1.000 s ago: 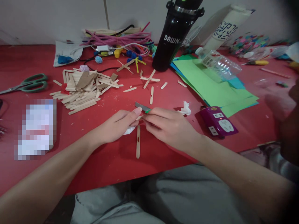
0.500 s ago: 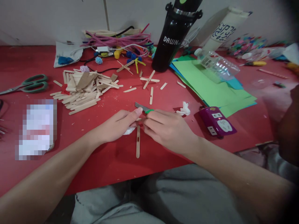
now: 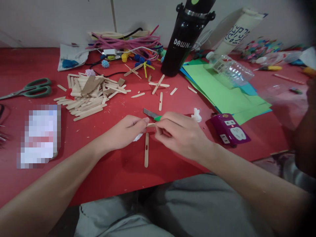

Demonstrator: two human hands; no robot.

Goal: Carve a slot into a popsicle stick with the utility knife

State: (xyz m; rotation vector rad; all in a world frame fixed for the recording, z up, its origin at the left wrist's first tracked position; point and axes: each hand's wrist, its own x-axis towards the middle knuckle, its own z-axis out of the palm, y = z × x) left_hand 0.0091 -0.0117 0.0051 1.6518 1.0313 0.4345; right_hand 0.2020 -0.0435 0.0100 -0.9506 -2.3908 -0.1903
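My left hand (image 3: 122,131) pinches one end of a short wooden craft stick (image 3: 151,125) just above the red table (image 3: 172,164). My right hand (image 3: 182,133) grips a green-handled utility knife (image 3: 151,114), whose grey blade points up and left, and its fingers also pinch the stick's other end. A crumpled white tissue (image 3: 137,136) lies under my left fingers. Just below both hands a longer craft stick (image 3: 146,149) with a red mark lies flat on the table.
A pile of craft sticks (image 3: 86,93) lies to the left, with green scissors (image 3: 32,89) beyond. Behind stand a black bottle (image 3: 184,39), green paper sheets (image 3: 219,90), a plastic bottle (image 3: 229,67) and pipe cleaners (image 3: 125,41). A purple power socket (image 3: 230,128) sits at right.
My hands have drawn slightly apart, so the short stick now shows between them. The knife stays in my right hand, shifted a little to the right.
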